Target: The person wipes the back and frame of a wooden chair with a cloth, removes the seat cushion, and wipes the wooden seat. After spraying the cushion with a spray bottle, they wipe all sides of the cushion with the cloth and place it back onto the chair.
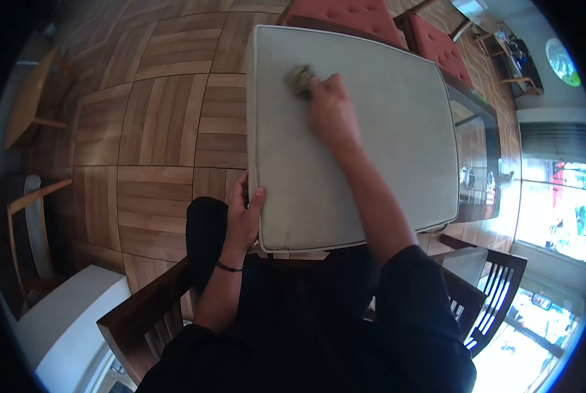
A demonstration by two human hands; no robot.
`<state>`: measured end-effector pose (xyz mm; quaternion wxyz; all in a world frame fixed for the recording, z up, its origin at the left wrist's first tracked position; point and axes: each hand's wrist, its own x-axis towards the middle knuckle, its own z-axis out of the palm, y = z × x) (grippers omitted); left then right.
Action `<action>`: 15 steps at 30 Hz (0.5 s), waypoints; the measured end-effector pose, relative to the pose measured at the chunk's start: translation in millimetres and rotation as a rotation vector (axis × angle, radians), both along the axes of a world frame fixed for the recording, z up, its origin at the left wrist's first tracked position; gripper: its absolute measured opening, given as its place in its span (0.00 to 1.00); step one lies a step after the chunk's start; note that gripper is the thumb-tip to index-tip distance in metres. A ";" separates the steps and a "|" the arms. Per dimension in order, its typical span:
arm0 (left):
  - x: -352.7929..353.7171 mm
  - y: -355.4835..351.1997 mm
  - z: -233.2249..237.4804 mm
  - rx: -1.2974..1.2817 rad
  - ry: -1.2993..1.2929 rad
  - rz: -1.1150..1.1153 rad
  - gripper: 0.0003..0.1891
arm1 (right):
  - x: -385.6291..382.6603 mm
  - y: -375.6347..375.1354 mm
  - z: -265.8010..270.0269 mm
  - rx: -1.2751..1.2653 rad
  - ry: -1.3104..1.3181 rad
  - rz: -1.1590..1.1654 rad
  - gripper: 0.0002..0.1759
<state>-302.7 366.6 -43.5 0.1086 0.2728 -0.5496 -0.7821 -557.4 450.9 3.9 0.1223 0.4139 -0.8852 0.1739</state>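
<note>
A large pale grey cushion (398,150) with piped edges lies in front of me, over my lap. My right hand (334,114) is closed on a small greenish-brown, blurred object (300,81), perhaps a brush or a wad of cloth. That object rests on or just over the upper left part of the cushion's top. At the cushion's left side, near its front corner, my left hand (246,216) grips the edge, thumb on top and fingers against the side. A dark band circles my left wrist.
Red tufted seats (349,16) stand beyond the cushion. A glass-topped table (478,154) is to its right. Wooden chairs with slatted sides (145,321) are close around me, and a white block-like piece (83,321) stands at lower left. Parquet floor (155,131) spreads on the left.
</note>
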 end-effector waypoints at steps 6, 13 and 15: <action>4.5 -4.1 -8.6 0.006 -0.021 0.003 0.27 | -123.1 138.3 0.8 -0.116 -0.037 -0.471 0.14; 5.0 -4.7 -3.8 -0.104 -0.106 0.001 0.24 | -165.2 271.9 0.4 -0.092 -0.028 -0.885 0.15; 4.7 -5.6 -4.0 -0.116 -0.097 -0.022 0.24 | -167.7 271.0 -0.3 -0.112 -0.005 -0.910 0.15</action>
